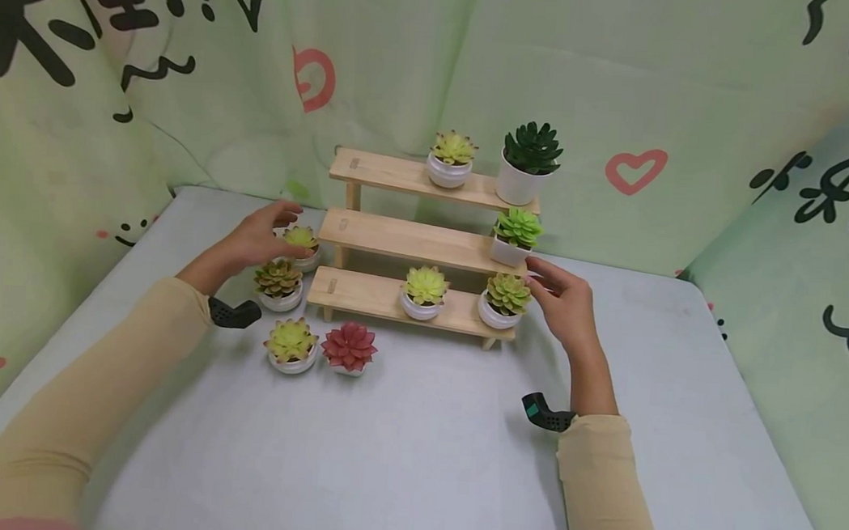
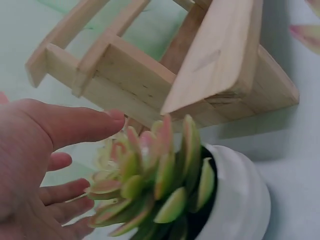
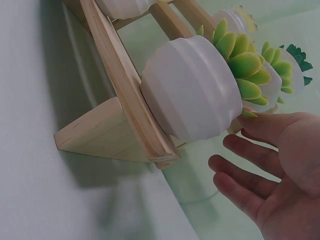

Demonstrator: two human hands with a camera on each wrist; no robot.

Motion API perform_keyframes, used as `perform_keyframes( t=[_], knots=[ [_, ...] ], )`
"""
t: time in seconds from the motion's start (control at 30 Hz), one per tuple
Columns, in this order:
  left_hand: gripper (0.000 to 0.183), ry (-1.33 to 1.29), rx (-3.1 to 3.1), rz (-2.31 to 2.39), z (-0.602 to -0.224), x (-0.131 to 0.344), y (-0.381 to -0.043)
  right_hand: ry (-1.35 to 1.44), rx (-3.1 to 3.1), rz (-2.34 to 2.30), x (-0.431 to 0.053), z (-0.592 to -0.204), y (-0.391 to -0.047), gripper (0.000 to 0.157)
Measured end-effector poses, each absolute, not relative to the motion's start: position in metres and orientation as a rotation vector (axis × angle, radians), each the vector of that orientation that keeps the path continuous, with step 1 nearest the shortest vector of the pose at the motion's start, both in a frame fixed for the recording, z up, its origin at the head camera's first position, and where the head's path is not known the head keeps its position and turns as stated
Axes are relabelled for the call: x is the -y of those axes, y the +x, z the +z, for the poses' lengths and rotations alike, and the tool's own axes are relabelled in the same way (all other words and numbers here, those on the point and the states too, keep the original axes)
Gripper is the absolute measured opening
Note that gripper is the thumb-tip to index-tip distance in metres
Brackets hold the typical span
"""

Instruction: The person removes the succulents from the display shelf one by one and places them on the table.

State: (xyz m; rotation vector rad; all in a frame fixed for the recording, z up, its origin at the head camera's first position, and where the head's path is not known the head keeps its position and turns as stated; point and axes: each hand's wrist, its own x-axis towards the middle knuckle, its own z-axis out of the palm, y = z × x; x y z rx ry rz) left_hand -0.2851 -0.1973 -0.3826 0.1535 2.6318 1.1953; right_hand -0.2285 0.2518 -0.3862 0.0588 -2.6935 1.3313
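Note:
My left hand [image 1: 258, 235] reaches around a yellow-green potted succulent [image 1: 300, 238] left of a three-step wooden stand [image 1: 397, 235], thumb and fingers spread apart. A brownish-green succulent in a white pot [image 1: 278, 279] sits just below that hand and fills the front of the left wrist view. At the stand's right end, my right hand [image 1: 563, 299] is beside a green succulent in a round white pot [image 3: 190, 90] on the bottom step. Its fingers are loosely bent with nothing between them, and the thumb tip is right at the leaves.
On the top step stand a small yellow-green succulent [image 1: 450, 160] and a dark green one [image 1: 529, 162]. A bright green succulent [image 1: 515, 235] is on the middle step, another [image 1: 424, 292] on the bottom. A yellow-green [image 1: 291, 344] and a red succulent [image 1: 350, 347] stand on the table [image 1: 413, 459].

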Motion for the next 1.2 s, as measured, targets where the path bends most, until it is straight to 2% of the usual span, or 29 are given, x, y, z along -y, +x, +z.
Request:
perform_keyframes(
  t=[0.67,1.2],
  knots=[
    [0.071,0.273,-2.677,1.361,-0.353,0.197,-0.254,0.055,2.702,1.337,-0.253,-0.387,-0.229,0.042],
    [0.067,0.396,-2.677,1.418,-0.347,0.183,-0.239,0.065,2.696,1.332,-0.253,-0.387,-0.229,0.042]
  ],
)
